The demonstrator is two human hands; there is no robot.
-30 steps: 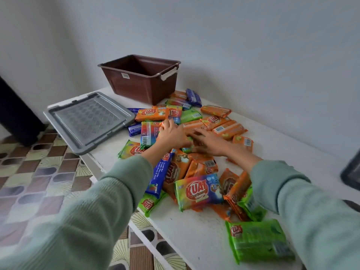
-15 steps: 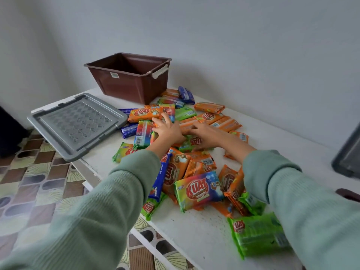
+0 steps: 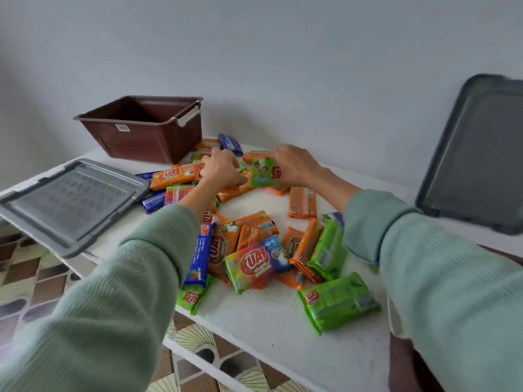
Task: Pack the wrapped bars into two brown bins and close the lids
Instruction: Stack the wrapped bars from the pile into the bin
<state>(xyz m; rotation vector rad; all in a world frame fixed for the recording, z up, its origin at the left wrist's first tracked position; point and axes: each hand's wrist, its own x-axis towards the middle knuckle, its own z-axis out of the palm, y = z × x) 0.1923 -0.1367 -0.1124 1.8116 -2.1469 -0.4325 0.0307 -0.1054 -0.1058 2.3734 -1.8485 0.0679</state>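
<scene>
Head view, from the left: a grey lid (image 3: 70,202) lies flat on the corner of the white desk (image 3: 283,329), one edge hanging out over the tiled floor (image 3: 25,278). Just behind it and to its right stands the brown bin (image 3: 141,134), open at the top, with a pale handle on its right end.

The wrapped bars (image 3: 254,261) are spread loose across the middle of the desk in orange, green, blue and mixed colours. They run from the foot of the bin down to the near edge, many overlapping. None can be seen in the bin.

Two arms in pale green sleeves (image 3: 135,278) reach over the heap. The left hand (image 3: 220,171) is at the far part of the pile, just right of the bin, with its fingers curled down among the bars. Whether its grip has closed on one I cannot tell.

Close beside it, the right hand (image 3: 294,168) holds a green bar (image 3: 261,174) upright above the pile, its grip wrapped round the bar's right edge.

At the far right a second grey lid (image 3: 475,157) sits well apart from the bars, partly cut off by the frame.
</scene>
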